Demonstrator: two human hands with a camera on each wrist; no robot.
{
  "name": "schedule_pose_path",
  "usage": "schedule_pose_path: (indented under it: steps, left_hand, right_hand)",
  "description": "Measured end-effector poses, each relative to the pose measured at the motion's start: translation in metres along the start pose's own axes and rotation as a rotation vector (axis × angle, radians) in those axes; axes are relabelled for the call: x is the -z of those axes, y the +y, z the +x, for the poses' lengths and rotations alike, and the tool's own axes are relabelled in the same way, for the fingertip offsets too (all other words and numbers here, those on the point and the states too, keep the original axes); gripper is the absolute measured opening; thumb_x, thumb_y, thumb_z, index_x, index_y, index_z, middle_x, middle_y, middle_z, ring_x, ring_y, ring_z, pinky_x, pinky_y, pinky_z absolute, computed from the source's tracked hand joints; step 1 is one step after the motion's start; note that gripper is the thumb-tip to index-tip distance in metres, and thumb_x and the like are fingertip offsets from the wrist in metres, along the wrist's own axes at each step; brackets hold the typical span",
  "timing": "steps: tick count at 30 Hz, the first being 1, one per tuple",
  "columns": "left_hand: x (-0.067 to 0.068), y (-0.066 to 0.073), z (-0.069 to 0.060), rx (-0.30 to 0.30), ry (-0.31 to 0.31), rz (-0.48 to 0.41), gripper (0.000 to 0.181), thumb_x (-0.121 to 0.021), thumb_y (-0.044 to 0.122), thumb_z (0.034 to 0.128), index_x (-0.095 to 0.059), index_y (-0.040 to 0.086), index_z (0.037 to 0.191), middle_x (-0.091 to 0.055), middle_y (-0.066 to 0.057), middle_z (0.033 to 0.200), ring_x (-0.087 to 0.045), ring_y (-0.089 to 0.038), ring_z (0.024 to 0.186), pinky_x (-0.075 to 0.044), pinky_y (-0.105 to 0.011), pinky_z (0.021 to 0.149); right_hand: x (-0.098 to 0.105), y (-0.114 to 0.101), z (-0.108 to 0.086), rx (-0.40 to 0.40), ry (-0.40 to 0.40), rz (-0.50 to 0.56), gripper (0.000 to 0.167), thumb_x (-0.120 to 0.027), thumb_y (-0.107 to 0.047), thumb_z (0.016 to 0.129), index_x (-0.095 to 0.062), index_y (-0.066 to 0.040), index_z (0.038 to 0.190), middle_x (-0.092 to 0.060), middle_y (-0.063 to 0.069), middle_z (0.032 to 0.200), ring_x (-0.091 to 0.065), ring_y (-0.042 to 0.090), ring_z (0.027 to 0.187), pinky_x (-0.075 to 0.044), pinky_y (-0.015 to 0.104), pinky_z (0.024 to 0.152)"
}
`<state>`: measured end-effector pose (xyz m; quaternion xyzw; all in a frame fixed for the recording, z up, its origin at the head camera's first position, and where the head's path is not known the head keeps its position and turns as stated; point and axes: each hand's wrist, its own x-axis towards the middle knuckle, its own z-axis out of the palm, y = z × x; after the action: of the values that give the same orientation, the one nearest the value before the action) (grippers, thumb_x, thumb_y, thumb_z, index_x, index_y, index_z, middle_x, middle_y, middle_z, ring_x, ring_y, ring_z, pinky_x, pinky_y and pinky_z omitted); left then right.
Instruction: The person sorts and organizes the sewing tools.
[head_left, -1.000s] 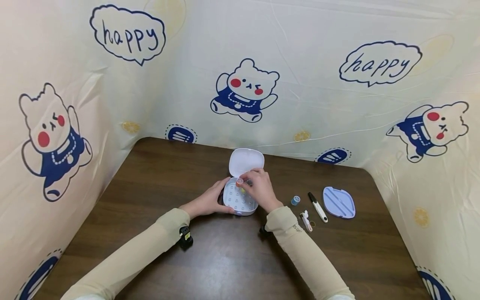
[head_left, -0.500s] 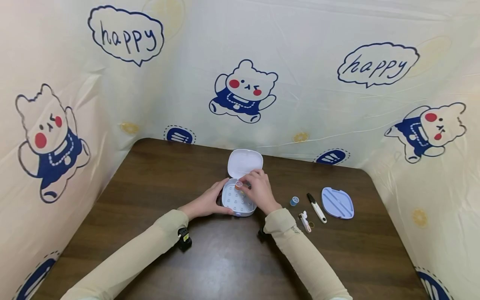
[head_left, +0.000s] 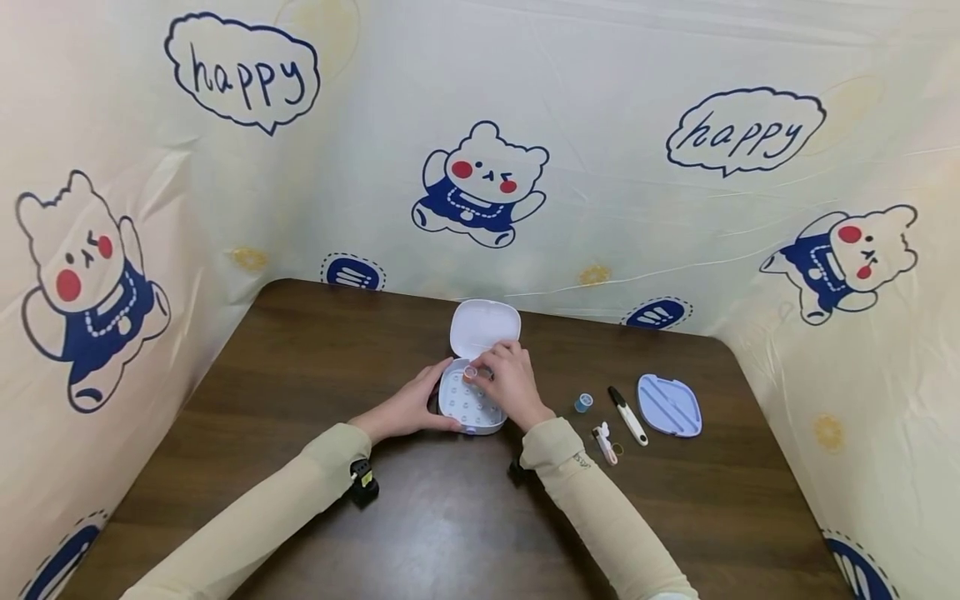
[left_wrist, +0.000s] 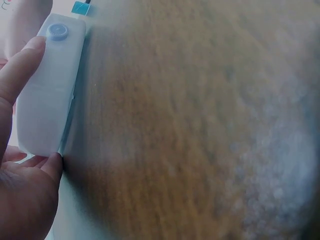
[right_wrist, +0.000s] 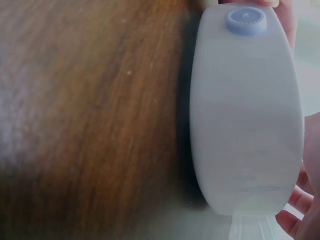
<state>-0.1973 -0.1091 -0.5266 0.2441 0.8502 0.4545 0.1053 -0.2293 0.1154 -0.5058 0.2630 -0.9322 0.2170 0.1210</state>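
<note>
A white sewing-kit box (head_left: 459, 410) stands on the table, its lid (head_left: 484, 327) swung up at the back. Small pegs cover its floor. My left hand (head_left: 408, 408) grips the box's left side, thumb at the front near the round blue button (left_wrist: 57, 32). Over the box's back left part, my right hand (head_left: 512, 382) pinches an orange thread spool (head_left: 469, 374) between thumb and fingertips. Whether the spool sits on a peg cannot be seen. The right wrist view shows the box's front wall (right_wrist: 245, 110) and a few of my right fingers beside it.
Right of the box lie a blue thread spool (head_left: 583, 403), a black-and-white pen-like tool (head_left: 628, 416), a small white tool (head_left: 603, 443) beside a thin yellowish ring, and a light-blue divided tray (head_left: 670, 407). Patterned cloth (head_left: 600, 192) hangs behind the table.
My right hand has lowered the orange spool slightly into the box. My left hand keeps its grip. The whole head view has shifted a little left.
</note>
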Motion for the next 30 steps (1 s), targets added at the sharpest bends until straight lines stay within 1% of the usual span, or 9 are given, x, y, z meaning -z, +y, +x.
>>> schedule_pose_path:
  steps: [5,11,15,21,30]
  left_hand:
    - [0.000,0.000,0.001,-0.004,0.008,0.000,0.115,-0.092,0.033,0.0807,-0.020,-0.004,0.163,-0.035,-0.030,0.158,-0.039,-0.042,0.145,-0.033,-0.057,0.118]
    - [-0.001,0.000,0.001,-0.007,0.004,0.009,0.115,-0.092,0.033,0.0808,-0.021,-0.005,0.162,-0.035,-0.031,0.158,-0.039,-0.043,0.145,-0.034,-0.057,0.117]
    - [-0.002,-0.002,0.002,-0.006,0.000,0.014,0.115,-0.092,0.033,0.0811,-0.021,-0.005,0.162,-0.035,-0.030,0.158,-0.039,-0.043,0.145,-0.034,-0.057,0.118]
    - [-0.002,-0.001,0.001,0.003,-0.003,0.011,0.115,-0.092,0.034,0.0811,-0.020,-0.004,0.163,-0.034,-0.031,0.159,-0.038,-0.043,0.145,-0.033,-0.058,0.118]
    - [-0.002,-0.002,0.002,0.002,-0.001,0.021,0.115,-0.092,0.033,0.0806,-0.021,-0.004,0.163,-0.036,-0.031,0.157,-0.040,-0.042,0.144,-0.034,-0.057,0.118]
  right_hand:
    - [-0.002,0.001,0.000,-0.009,-0.002,-0.016,0.014,-0.085,-0.027,0.090,-0.080,-0.016,0.097,-0.069,0.000,0.096,-0.051,0.026,0.115,-0.041,0.045,0.095]
    - [-0.002,0.000,-0.001,-0.021,-0.013,-0.027,0.015,-0.084,-0.028,0.090,-0.080,-0.016,0.097,-0.067,0.000,0.095,-0.050,0.026,0.117,-0.040,0.044,0.096]
    - [-0.002,-0.002,-0.001,-0.038,-0.027,-0.021,0.015,-0.084,-0.028,0.091,-0.080,-0.015,0.098,-0.067,0.000,0.095,-0.050,0.026,0.117,-0.040,0.044,0.097]
    - [-0.001,-0.005,0.000,-0.063,-0.041,-0.050,0.017,-0.083,-0.030,0.091,-0.080,-0.016,0.098,-0.067,-0.001,0.095,-0.049,0.024,0.116,-0.039,0.043,0.097]
    - [-0.001,-0.010,-0.001,-0.092,-0.034,-0.075,0.017,-0.081,-0.032,0.093,-0.079,-0.016,0.099,-0.067,0.000,0.095,-0.050,0.024,0.114,-0.039,0.044,0.096]
